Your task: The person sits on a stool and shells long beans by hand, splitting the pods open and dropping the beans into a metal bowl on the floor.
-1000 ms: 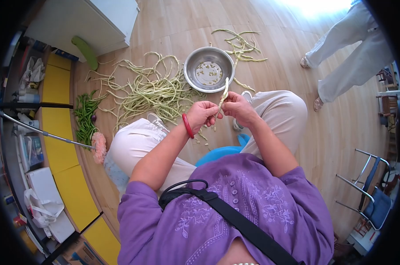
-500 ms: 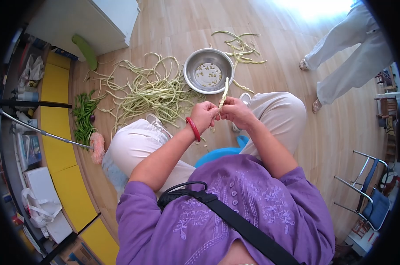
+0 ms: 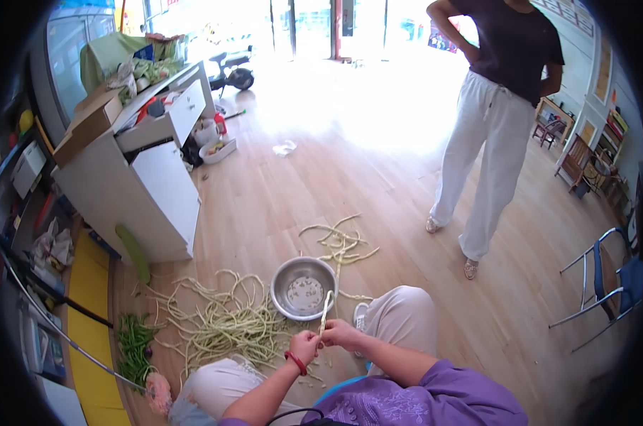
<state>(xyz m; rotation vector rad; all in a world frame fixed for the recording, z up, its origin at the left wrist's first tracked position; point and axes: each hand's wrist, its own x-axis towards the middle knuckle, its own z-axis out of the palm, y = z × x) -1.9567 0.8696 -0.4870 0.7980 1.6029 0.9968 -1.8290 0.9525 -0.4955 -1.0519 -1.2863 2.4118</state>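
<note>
Both my hands meet just below a steel bowl (image 3: 304,289) on the floor, which has small pieces in its bottom. A pale green long bean (image 3: 326,312) rises from between my fingers toward the bowl's rim. My left hand (image 3: 305,346), below a red bangle (image 3: 296,363), is closed on the bean's lower end. My right hand (image 3: 341,334) pinches the same bean from the other side. A large tangled pile of long beans (image 3: 229,326) lies left of the bowl, and a smaller bunch (image 3: 341,241) lies beyond it.
Green peppers (image 3: 133,341) and a green gourd (image 3: 133,253) lie at the left, near a white cabinet (image 3: 133,206). A standing person (image 3: 488,135) is at the upper right. Blue chairs (image 3: 605,284) stand at the right edge. A scooter (image 3: 231,73) is farther back.
The view has tilted up, so the doorway, cabinet top and the standing person's torso now show. My hands appear lower in the picture, still together on the bean.
</note>
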